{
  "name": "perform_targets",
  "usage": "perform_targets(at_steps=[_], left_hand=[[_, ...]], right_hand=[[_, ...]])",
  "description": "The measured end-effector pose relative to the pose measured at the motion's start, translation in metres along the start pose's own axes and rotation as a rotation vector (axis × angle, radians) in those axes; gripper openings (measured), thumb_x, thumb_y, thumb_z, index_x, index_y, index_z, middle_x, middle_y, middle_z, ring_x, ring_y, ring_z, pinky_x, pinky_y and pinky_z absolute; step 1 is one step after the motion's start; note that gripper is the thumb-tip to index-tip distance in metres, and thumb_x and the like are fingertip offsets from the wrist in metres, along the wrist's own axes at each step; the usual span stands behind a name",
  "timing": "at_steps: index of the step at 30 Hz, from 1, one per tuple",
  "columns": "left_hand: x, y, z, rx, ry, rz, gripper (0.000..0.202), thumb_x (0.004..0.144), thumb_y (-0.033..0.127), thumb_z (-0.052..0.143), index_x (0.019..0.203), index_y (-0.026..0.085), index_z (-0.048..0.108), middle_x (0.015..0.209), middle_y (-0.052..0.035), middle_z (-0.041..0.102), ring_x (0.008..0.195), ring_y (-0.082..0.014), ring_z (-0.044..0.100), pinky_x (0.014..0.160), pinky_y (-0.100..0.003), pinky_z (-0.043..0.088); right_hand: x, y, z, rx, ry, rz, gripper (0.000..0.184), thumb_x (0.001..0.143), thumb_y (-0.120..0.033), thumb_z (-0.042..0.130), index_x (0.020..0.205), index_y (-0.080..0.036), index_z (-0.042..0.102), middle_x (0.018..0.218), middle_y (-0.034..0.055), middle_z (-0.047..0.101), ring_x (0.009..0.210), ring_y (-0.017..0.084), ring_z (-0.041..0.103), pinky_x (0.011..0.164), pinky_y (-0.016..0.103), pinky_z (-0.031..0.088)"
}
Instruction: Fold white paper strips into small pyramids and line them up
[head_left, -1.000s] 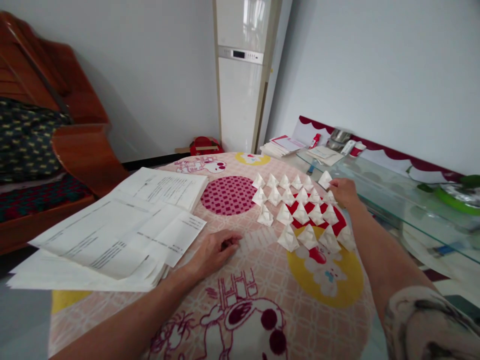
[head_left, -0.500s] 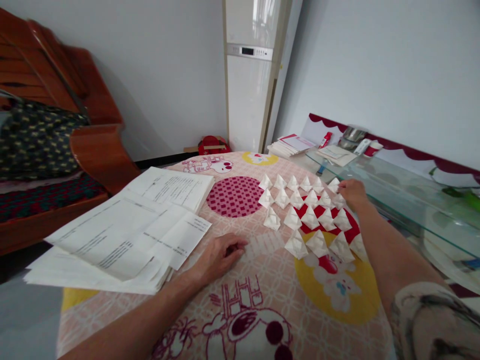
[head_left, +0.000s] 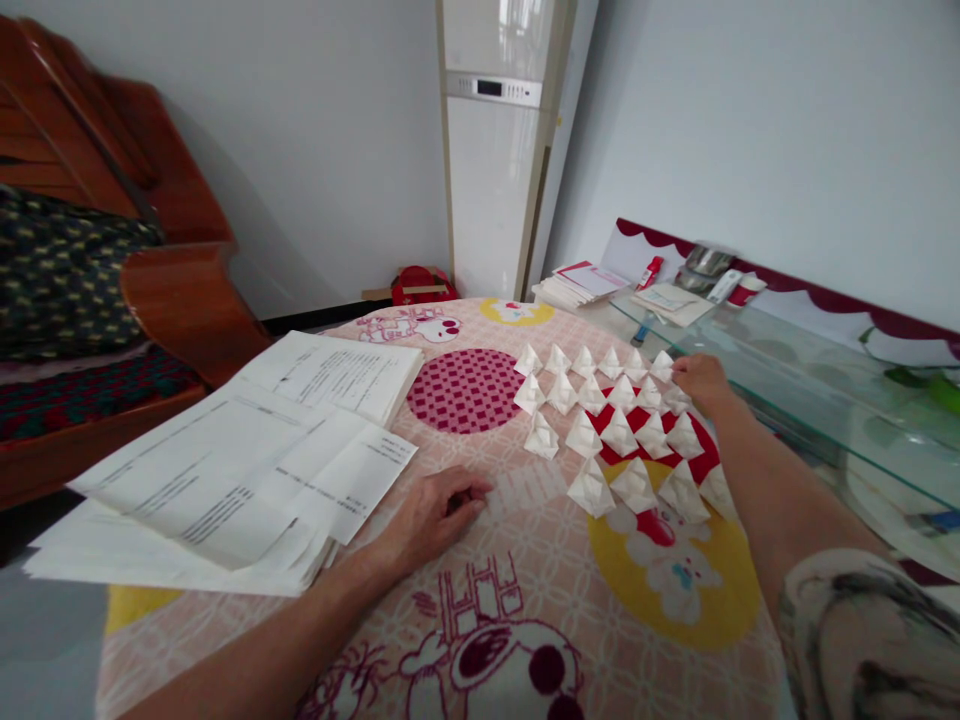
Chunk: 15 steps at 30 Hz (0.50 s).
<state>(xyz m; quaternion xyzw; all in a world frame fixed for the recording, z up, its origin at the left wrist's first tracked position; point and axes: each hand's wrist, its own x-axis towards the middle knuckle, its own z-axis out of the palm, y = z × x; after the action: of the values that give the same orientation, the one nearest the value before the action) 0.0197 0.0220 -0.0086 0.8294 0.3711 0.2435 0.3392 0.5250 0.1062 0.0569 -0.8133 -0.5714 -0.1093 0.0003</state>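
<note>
1. Head view, containers: I see a cup (head_left: 745, 292) and a metal pot (head_left: 708, 262) on the glass table (head_left: 795, 400) by the wall; their contents are hidden from me.
2. A red bag (head_left: 424, 286) sits on the floor behind the cloth (head_left: 547, 570); I can't tell what it holds.
3. I have the right hand (head_left: 701, 383) with fingertips close together at the side of a folded paper (head_left: 662, 366), the right end of the back row. Whether they pinch it, I can't tell.
4. I see the left hand (head_left: 439, 510) resting on the cloth, loosely curled, thumb gap narrow, beside the stack (head_left: 247, 440); its palm is hidden.
</note>
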Motion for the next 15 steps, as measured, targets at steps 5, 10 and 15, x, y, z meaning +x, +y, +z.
perform_targets(at_steps=[5, 10, 15], left_hand=[[0.000, -0.001, 0.001, 0.001, 0.006, 0.002, 0.025, 0.089, 0.025, 0.057, 0.105, 0.018, 0.074, 0.094, -0.0054, 0.073, 0.075, -0.0142, 0.062, 0.070, -0.025, 0.049], [0.001, 0.000, -0.001, -0.003, 0.005, 0.006, 0.023, 0.089, 0.026, 0.058, 0.104, 0.018, 0.074, 0.092, -0.0050, 0.072, 0.076, -0.0143, 0.063, 0.070, -0.024, 0.049], [0.001, 0.001, -0.002, 0.003, -0.003, 0.013, 0.023, 0.089, 0.025, 0.058, 0.104, 0.018, 0.074, 0.090, -0.0042, 0.071, 0.077, -0.0146, 0.063, 0.070, -0.025, 0.049]], right_hand=[[0.001, 0.001, 0.004, 0.044, 0.001, 0.025, 0.023, 0.077, -0.009, 0.059, 0.085, -0.015, 0.080, 0.094, 0.0144, 0.078, 0.095, 0.028, 0.071, 0.082, 0.034, 0.052], [-0.009, 0.007, -0.004, 0.079, 0.046, 0.076, 0.033, 0.081, -0.010, 0.056, 0.103, -0.013, 0.079, 0.102, 0.0153, 0.078, 0.097, 0.028, 0.071, 0.084, 0.036, 0.052], [-0.036, 0.009, -0.021, 0.089, 0.119, 0.168, 0.033, 0.092, -0.027, 0.054, 0.104, -0.010, 0.079, 0.101, 0.0197, 0.076, 0.094, 0.029, 0.070, 0.079, 0.036, 0.049]])
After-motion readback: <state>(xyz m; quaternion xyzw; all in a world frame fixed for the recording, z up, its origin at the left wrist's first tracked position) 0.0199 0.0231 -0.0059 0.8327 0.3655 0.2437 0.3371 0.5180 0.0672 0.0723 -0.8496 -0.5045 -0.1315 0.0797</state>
